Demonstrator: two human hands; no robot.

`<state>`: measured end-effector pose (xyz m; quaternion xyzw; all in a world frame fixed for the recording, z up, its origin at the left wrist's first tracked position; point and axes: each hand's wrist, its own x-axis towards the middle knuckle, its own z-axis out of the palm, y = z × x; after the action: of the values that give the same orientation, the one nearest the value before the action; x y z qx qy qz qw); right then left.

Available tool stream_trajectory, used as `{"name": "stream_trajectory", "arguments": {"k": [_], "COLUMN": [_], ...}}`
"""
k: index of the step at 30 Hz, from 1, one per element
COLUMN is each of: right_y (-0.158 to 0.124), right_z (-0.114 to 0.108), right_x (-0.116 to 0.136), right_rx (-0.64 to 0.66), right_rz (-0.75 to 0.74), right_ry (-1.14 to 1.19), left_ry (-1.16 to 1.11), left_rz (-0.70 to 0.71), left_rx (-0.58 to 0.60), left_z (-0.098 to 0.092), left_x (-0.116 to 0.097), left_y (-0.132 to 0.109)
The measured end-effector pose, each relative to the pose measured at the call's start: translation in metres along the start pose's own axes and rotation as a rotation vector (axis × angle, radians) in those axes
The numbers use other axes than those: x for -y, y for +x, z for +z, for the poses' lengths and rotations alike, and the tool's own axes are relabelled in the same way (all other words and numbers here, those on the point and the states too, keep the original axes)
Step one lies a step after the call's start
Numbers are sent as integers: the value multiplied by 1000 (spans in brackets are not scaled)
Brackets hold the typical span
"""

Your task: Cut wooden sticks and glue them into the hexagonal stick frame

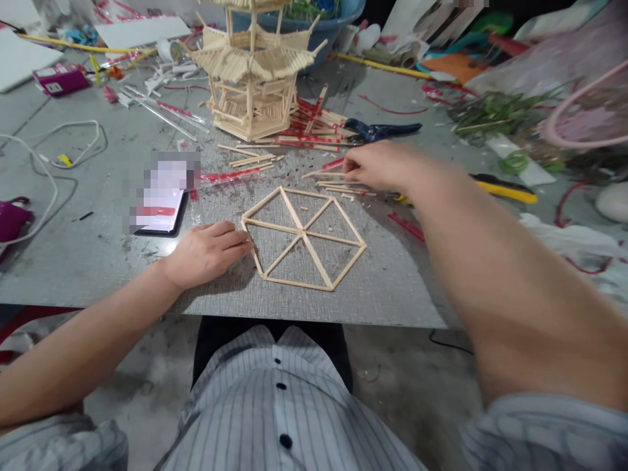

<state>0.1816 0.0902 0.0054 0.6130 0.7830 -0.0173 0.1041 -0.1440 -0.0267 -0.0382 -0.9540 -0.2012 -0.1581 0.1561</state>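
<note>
A flat hexagonal frame of thin wooden sticks (314, 255), with spokes meeting in its middle, lies on the table in front of me. My left hand (210, 252) is at the frame's left side, its fingers together and the tips gripping that edge stick. Beyond the frame, my right hand (367, 167) reaches to a small group of loose sticks (338, 185). Its fingers are pinched at the end of a wooden stick (318, 174); the palm hides part of the grip. Small cut stick bits (304, 209) lie inside the frame.
A stick-built pagoda model (252, 85) stands at the back. Red-marked sticks (318, 127) and dark blue pliers (383, 129) lie beside it. A lit phone (164, 196) is left of the frame, a yellow cutter (507, 190) to the right. The table's front edge (314, 319) is near my body.
</note>
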Motion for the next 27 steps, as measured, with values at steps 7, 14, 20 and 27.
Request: {"name": "stream_trajectory", "arguments": {"k": [7,14,20,27], "right_y": [-52,-84,-89,-86], "right_z": [0,28,33,43], "right_x": [10,52,66,69], "right_rx": [-273,-457,-476,-465], "right_rz": [-140,-727,-881,-879], "right_ry": [185,248,88,141], "left_ry": [23,10,-43,-53], "left_rz": [9,-15,-50,-47], "left_rx": [-52,-8,56,57], "left_z": [0,0,0,0], "left_x": [-2,-2,-3,-1], "left_y": [3,1,0,0]}}
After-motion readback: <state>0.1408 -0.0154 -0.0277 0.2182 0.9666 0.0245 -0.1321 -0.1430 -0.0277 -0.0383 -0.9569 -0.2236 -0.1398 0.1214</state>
